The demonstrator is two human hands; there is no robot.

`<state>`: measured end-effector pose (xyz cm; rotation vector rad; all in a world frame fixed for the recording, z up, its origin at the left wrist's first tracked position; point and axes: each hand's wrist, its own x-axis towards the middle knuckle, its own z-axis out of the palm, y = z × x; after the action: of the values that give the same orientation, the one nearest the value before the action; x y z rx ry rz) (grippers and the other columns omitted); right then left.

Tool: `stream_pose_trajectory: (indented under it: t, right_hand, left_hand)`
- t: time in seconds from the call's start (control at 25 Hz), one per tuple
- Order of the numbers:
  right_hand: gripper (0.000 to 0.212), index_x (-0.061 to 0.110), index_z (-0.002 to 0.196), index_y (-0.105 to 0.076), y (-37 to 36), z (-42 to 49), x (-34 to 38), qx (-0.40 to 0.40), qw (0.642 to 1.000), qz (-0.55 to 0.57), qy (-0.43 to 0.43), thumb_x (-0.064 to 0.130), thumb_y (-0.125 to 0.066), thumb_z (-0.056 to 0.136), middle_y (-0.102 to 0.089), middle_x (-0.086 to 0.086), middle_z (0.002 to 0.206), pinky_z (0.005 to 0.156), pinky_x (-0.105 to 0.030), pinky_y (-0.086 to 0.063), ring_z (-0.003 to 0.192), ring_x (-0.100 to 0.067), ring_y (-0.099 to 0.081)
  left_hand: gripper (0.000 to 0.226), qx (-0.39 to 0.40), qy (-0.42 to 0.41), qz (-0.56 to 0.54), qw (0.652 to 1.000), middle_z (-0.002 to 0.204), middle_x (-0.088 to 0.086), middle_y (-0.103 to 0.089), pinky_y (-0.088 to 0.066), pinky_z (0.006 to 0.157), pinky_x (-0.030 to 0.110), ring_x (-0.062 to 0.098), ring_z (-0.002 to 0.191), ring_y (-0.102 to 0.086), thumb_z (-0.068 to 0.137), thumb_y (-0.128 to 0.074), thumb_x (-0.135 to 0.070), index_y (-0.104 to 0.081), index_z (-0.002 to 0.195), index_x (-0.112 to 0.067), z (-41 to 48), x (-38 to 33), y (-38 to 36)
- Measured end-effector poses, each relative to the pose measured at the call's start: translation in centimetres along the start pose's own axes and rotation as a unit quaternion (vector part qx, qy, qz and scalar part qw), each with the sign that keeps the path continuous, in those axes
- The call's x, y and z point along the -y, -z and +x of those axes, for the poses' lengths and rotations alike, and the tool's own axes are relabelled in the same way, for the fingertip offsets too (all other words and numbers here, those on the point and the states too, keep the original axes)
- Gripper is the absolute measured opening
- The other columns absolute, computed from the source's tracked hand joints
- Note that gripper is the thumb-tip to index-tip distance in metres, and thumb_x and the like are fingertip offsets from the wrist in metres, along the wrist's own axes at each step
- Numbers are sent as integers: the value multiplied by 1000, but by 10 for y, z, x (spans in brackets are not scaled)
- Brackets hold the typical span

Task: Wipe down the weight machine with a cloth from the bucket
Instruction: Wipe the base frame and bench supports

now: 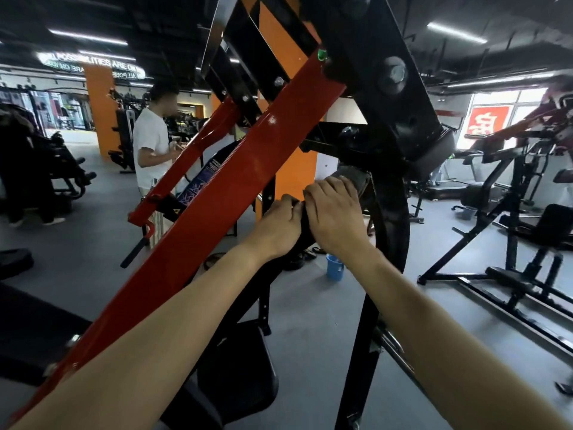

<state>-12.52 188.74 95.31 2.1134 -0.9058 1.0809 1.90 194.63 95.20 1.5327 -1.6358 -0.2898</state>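
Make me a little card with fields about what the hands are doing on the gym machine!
place: gym
left hand: grips black bar
right hand: holds grey cloth on the bar
red beam: slants left of the hands
blue bucket: on floor below the hands
other person: white shirt, standing behind the beam

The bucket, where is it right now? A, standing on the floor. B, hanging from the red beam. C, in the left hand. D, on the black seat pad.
A: the blue bucket stands on the grey floor, in the picture just below the right hand.
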Motion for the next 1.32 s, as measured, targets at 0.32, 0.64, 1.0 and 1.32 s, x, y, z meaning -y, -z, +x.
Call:
stream_pose_trajectory:
  t: [0.32, 0.64, 1.0, 1.32]
  right_hand:
    - [36, 15, 105, -69, -2, 6, 11, 13, 998, -11, -55, 28, -36, 103, -69, -2, 105, 112, -42, -34, 112, -28, -58]
    - [31, 15, 115, -67, 1, 2, -9, -41, 997, 21, -61, 25, -40, 107, -68, -1, 119, 118, -42, -31, 128, -22, -53]
    - [38, 13, 144, -55, -5, -38, 9, -114, 971, 161, -134, 16, -49, 107, -46, -3, 156, 121, -35, -29, 150, -22, -31]
    - [34, 12, 135, -59, -12, -62, 30, -132, 946, 182, -232, 17, -60, 101, -51, -11, 137, 98, -27, -36, 122, -30, -44]
  left_hand:
    - [34, -15, -11, -3, 1000, 124, 6, -57, -46, 96, 44, 24, 113, -57, 109, -30, -43, -50, 125, -20, 0, 7, -1]
    - [34, -14, -9, 11, 1000, 120, 6, -57, -47, 98, 51, 25, 110, -58, 108, -29, -46, -49, 122, -21, -1, 5, -3]
    - [32, -21, -30, 17, 999, 113, 5, -55, -48, 86, 45, 25, 101, -59, 110, -29, -45, -48, 117, -20, -3, 6, -3]
    - [29, -34, -28, 25, 999, 111, 5, -54, -41, 81, 41, 25, 97, -57, 110, -29, -42, -47, 113, -19, -9, 4, -5]
